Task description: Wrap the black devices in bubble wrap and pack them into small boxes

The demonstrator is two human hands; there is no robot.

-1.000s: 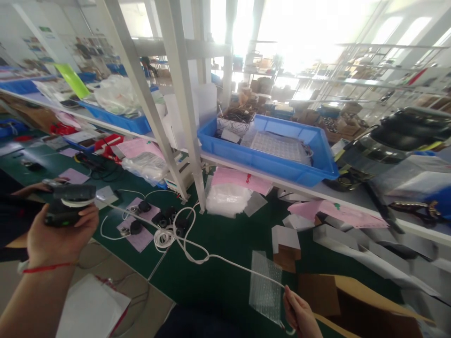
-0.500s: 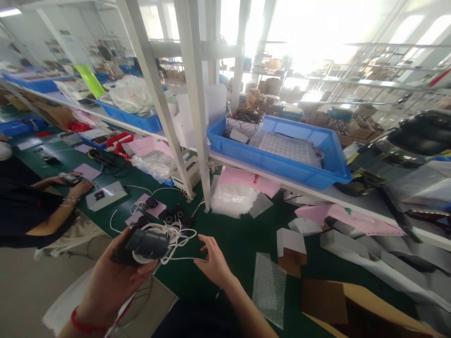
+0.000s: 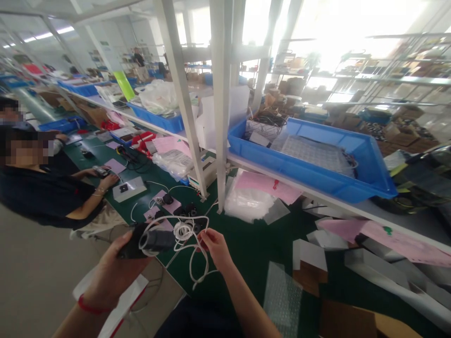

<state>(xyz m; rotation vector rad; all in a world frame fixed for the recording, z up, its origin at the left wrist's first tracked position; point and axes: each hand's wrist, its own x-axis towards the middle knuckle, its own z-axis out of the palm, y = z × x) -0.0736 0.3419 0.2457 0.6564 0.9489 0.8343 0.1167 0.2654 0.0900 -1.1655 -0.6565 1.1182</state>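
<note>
My left hand (image 3: pixel 114 274) is closed around a black device (image 3: pixel 150 240) with a white cable looped over it. My right hand (image 3: pixel 213 244) pinches that white cable (image 3: pixel 193 258), which hangs in loose coils between both hands and droops toward the green table (image 3: pixel 253 244). A red string circles my left wrist. Just beyond my hands, several small black parts (image 3: pixel 186 210) and pink slips lie on the table.
A blue bin (image 3: pixel 366 159) with bubble-wrap sheets sits on the white shelf to the right. A bubble-wrap piece (image 3: pixel 283 298), small cardboard boxes (image 3: pixel 308 260) and pink papers lie on the table. A seated person in dark clothes (image 3: pixel 38 192) works at the left. White shelf posts (image 3: pixel 220 117) stand ahead.
My left hand brought the black device in from the far left to the centre. My right hand moved up from the lower right along the stretched cable, which is now gathered in loops between my hands.
</note>
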